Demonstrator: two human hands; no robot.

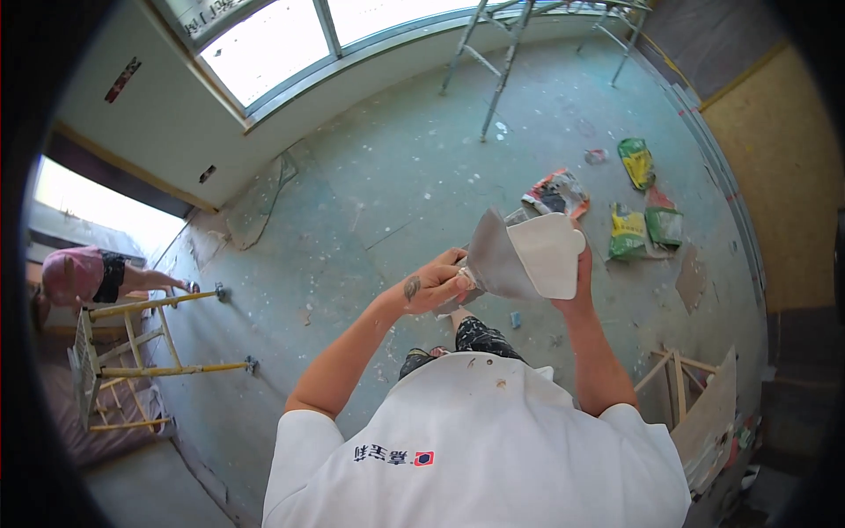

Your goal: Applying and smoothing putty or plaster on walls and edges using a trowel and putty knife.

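Where floor (396, 202) opens, trowel (497, 260) edge

Under me is a grey, spattered concrete floor (396, 202). On it lie several coloured bags (641, 220), a yellow trestle (132, 361), a metal ladder frame (502, 62) and wooden boards (704, 414).

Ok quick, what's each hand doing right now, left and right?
Left hand: closed around the handle of a grey trowel.
Right hand: holding a white plaster board from beneath, with the fingers largely hidden behind it.
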